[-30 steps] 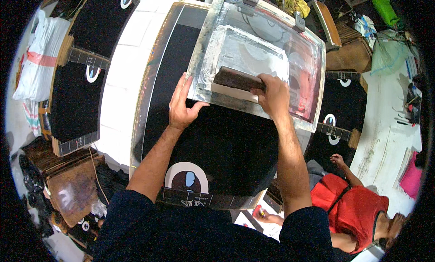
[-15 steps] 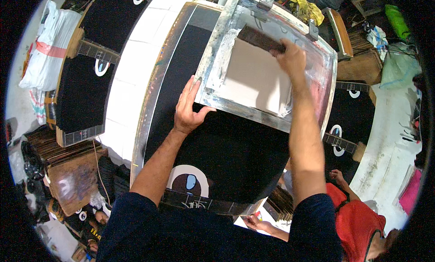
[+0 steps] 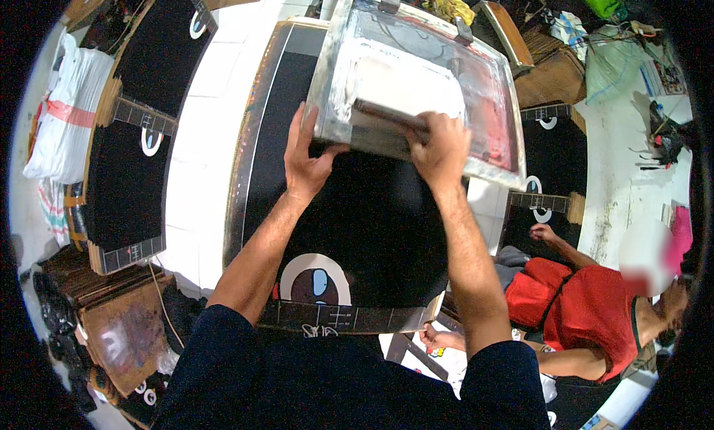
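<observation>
A printing screen frame (image 3: 504, 97), smeared white and reddish, lies over the top part of a black panel (image 3: 364, 214) that bears a white and brown eye print (image 3: 295, 277). My left hand (image 3: 307, 166) grips the frame's near left corner, thumb toward the near edge. My right hand (image 3: 442, 151) is closed on a dark squeegee (image 3: 383, 112), which is near the frame's front edge, over a white inked area (image 3: 401, 84). The frame's near edge is blurred, and I cannot tell whether it rests on the panel.
Black panels with eye prints stand left (image 3: 126, 188) and right (image 3: 550, 155). A white wrapped stack (image 3: 63, 136) is at far left, brown boards (image 3: 123, 318) at lower left. A co-worker in red (image 3: 580, 318) is at lower right, one hand (image 3: 435, 339) below the panel's corner.
My right hand swept the squeegee up the screen, then back to the near edge. The frame appears slightly shifted, and my left hand's fingers have curled more round its corner. The view has moved slightly.
</observation>
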`<action>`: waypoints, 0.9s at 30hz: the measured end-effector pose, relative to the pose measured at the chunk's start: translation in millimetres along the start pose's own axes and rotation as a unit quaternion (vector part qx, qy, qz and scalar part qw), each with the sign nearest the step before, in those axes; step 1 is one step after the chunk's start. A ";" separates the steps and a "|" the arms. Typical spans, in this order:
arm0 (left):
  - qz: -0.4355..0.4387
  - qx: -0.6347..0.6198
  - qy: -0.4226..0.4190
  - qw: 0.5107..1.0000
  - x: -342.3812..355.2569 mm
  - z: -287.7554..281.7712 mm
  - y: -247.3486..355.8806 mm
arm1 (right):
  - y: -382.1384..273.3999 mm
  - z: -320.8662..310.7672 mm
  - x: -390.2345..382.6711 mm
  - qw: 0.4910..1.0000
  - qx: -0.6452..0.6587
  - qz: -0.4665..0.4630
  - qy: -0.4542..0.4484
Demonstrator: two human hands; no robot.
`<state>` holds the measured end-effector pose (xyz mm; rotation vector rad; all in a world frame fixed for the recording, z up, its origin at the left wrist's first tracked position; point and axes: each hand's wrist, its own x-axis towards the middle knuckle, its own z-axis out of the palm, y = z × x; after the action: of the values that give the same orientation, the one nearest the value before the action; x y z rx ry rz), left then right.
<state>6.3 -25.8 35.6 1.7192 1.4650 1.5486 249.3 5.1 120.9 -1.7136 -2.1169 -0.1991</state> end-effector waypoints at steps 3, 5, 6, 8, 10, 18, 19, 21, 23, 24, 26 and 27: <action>0.077 -0.023 0.078 0.994 57.3 -2.9 52.7 | -3.6 -47.1 48.2 0.990 -0.083 -0.024 0.111; 0.102 -0.039 0.098 0.989 104.8 -7.3 84.3 | -3.2 -84.3 95.9 0.984 -0.081 -0.028 0.159; 0.101 -0.057 0.097 0.988 126.5 -12.4 94.6 | -3.1 -102.9 118.0 0.985 -0.068 -0.025 0.159; 0.122 -0.079 0.088 0.986 153.8 -28.3 98.0 | -4.7 -129.0 152.5 0.987 -0.067 0.015 0.145; 0.080 -0.110 0.033 0.990 161.5 -51.1 70.6 | -2.5 -154.8 185.6 0.993 -0.056 0.101 0.024; -0.369 0.250 -0.103 0.889 -144.3 -214.9 -213.1 | 12.8 -182.1 244.3 0.991 -0.059 0.116 0.000; -0.409 0.268 -0.179 0.854 -205.5 -234.5 -227.6 | 16.2 -182.5 249.8 0.991 -0.061 0.122 -0.005; -0.560 0.171 -0.249 0.771 -315.0 -266.6 -229.2 | 23.0 -183.8 263.5 0.989 -0.081 0.121 0.020; -0.592 0.095 -0.207 0.773 -399.5 -281.6 -202.6 | 33.3 -188.6 275.4 0.990 -0.050 0.133 -0.019; -0.599 0.050 -0.157 0.784 -427.1 -283.9 -186.8 | 38.6 -189.8 281.7 0.993 -0.035 0.111 -0.016; -0.621 0.036 -0.092 0.777 -454.5 -280.4 -163.5 | 48.7 -184.2 291.3 0.991 -0.033 0.132 0.019; -0.631 0.118 -0.115 0.758 -459.5 -280.8 -153.9 | 54.1 -183.4 293.3 0.993 -0.018 0.113 0.014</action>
<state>-234.0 -460.8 -222.4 0.5421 2.0107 0.3912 294.4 217.0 396.0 -1.9430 -1.8906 -0.1938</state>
